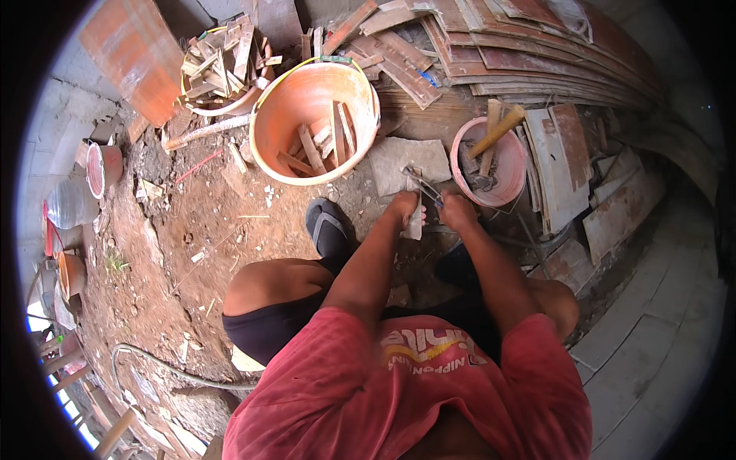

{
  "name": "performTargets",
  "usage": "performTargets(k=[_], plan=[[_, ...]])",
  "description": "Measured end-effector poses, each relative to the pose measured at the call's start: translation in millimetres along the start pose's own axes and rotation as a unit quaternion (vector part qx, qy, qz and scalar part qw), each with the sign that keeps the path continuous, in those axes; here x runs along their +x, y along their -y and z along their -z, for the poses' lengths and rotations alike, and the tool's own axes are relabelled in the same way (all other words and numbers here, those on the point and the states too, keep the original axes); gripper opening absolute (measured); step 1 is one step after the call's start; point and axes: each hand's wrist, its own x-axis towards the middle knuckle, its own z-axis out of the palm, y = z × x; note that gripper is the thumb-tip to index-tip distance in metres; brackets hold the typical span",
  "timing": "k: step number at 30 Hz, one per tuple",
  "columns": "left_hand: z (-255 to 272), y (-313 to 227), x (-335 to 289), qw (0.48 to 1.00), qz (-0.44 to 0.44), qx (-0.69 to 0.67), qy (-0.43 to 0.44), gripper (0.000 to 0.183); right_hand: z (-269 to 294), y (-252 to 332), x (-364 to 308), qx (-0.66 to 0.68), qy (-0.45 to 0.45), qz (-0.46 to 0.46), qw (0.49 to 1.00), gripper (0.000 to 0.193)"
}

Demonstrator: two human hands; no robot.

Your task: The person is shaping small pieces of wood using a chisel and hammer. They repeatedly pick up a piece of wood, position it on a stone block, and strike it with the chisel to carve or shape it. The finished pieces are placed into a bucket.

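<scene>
My left hand (405,208) is closed around a short, pale strip of wood (415,224) that sticks out below the fingers. In my right hand (458,211) is a pair of metal pincers (421,181), gripped by the handles. The jaws point up and left, over a flat grey slab (399,157) on the ground. Both hands are close together just below the slab's near edge. Whether the jaws bite on anything is too small to tell. Right beside my right hand stands a pink bucket (462,172) with a wooden-handled tool (497,132) leaning in it.
Ahead is a large orange bucket (268,157) with broken wood pieces inside. Behind it another bucket (245,103) is heaped with wood strips. Stacked panels (529,57) fill the far right; cut boards (563,161) lean beside the pink bucket. A hose (165,372) crosses the littered dirt.
</scene>
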Motion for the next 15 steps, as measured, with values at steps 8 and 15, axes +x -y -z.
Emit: performTargets(k=[8,15], plan=[[-12.2,-5.1,-16.5,0.977,-0.086,-0.196,0.023,0.034,63.3,34.0,-43.8,0.433,0.063,-0.19,0.879,0.035],[-29.4,-20.0,-50.8,0.917,-0.199,-0.33,0.105,0.036,76.4,37.8,-74.4,0.561,0.039,-0.178,0.808,0.028]])
